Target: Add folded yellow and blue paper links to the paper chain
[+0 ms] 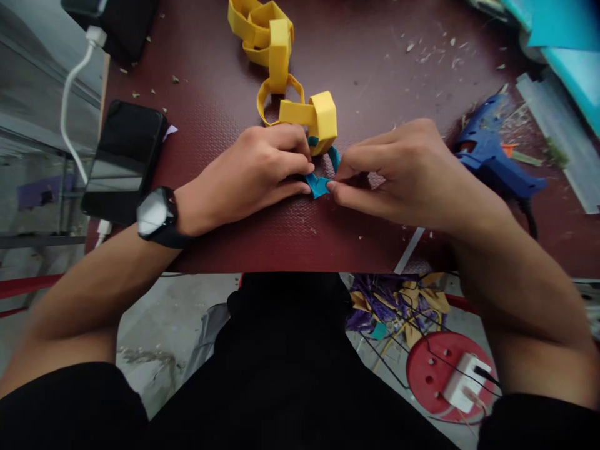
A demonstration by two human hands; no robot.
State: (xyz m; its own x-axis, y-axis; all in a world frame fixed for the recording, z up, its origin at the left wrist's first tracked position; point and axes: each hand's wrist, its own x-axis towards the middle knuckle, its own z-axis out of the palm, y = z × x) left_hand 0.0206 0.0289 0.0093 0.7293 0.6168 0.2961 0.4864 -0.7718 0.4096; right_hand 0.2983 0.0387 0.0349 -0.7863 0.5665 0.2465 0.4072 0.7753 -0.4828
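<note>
A blue paper strip (319,186) is bent into a loop through the end link of a yellow paper chain (279,56). My left hand (267,165) pinches the strip's left side between thumb and fingers, close to the yellow link. On the other side, my right hand (382,172) pinches the strip's right end with thumb and index finger. The strip's two ends meet or overlap between my fingertips; whether they are joined I cannot tell. The yellow links stretch away toward the far edge of the table.
A blue glue gun (499,150) lies right of my right hand, beside clear strips (562,137). At left are a black phone (124,156) and a white cable (70,94). Scraps dot the red-brown table (225,56). Below, a red stool (431,356) holds a power strip (469,381).
</note>
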